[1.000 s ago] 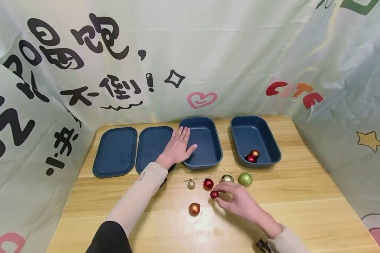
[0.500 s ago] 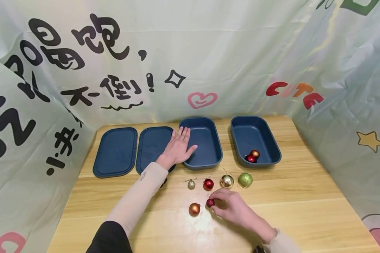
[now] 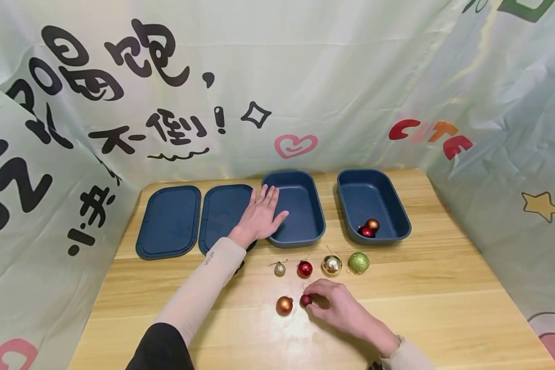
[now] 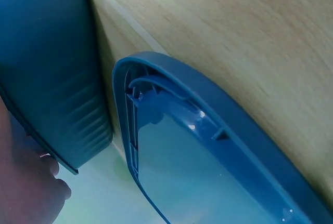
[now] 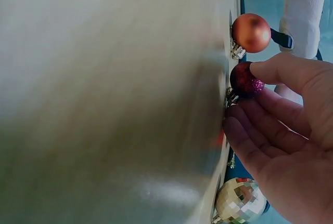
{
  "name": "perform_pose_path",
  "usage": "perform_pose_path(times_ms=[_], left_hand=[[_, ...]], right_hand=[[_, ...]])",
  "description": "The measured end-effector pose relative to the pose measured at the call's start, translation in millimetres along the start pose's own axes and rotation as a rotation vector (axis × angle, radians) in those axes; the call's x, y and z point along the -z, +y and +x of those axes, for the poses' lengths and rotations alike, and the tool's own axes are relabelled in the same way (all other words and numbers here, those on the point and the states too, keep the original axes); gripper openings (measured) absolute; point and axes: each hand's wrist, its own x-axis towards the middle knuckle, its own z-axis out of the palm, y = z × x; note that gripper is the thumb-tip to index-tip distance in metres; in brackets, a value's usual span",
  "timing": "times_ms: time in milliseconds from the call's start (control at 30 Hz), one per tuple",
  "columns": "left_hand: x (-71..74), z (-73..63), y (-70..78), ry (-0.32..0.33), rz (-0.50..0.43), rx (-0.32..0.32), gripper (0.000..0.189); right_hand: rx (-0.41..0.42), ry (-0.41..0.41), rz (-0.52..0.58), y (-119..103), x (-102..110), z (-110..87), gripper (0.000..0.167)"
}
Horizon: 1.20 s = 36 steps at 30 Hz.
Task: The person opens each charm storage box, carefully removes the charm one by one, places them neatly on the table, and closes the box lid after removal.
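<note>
My right hand pinches a small dark red glittery Christmas bauble between thumb and fingers, low over the table. In the right wrist view the thumb lies against this bauble. Just left of it sits an orange bauble. A row behind holds a small pale gold bauble, a shiny red one, a gold mirrored one and a green glittery one. My left hand rests with spread fingers over the left rim of the middle blue box.
A second blue box at the right holds an orange and a red bauble. Two blue lids lie side by side at the left, the nearer one partly under my left forearm. Printed cloth hangs round the table.
My right hand has brought the dark red bauble down and slightly left, from beside the shiny red bauble to beside the orange one. My left hand has stayed in place.
</note>
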Motion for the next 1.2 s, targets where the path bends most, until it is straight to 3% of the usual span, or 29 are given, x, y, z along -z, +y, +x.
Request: perform_pose_path(times_ms=[800,1200], left_hand=[[2.9,0.9,1.6,-0.002,0.01,-0.012,0.083],[9.6,15.1,23.4,-0.014,0.051,-0.082,0.08]], right_hand=[[-0.02,-0.021,-0.012,-3,2,-0.1,0.029],[-0.021,-0.041,-0.008,-4,13,2.7,0.032]])
